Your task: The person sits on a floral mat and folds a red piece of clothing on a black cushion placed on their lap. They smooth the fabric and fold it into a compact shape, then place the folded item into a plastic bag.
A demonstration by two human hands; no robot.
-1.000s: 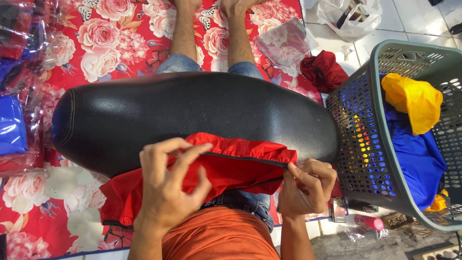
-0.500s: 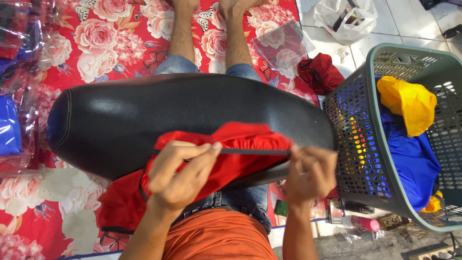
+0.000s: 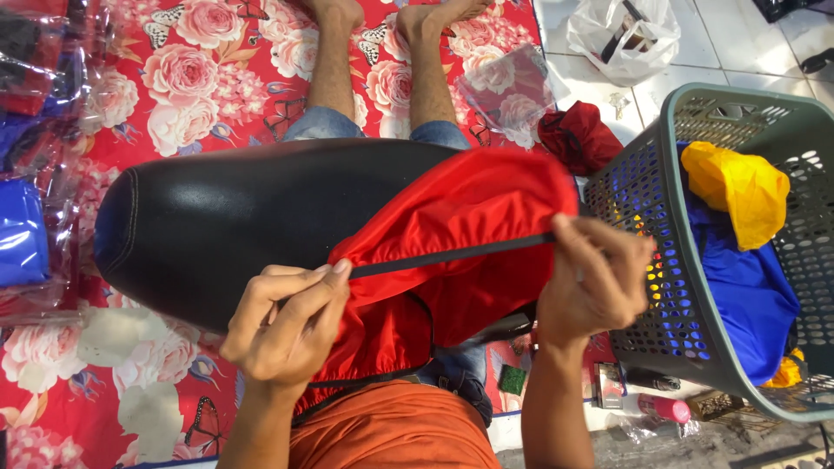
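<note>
A long black padded seat (image 3: 252, 217) lies across my lap over a red floral mat. A shiny red fabric cover (image 3: 460, 217) with a black elastic hem drapes over the seat's right end. My left hand (image 3: 282, 326) pinches the black hem at its left. At the right, my right hand (image 3: 591, 282) grips the same hem and holds it stretched taut between the two hands. The lower part of the cover hangs down over my orange shirt.
A grey-green plastic basket (image 3: 695, 347) at the right holds yellow (image 3: 738, 187) and blue fabric (image 3: 747, 295). A bunched red cloth (image 3: 578, 135) lies beside it. Clear bags with blue and red items (image 3: 26, 226) sit at the left. A white plastic bag (image 3: 625, 35) rests on the tiles.
Both hands have spread apart, stretching the black hem. The red cover has been pulled up and further over the right end of the seat.
</note>
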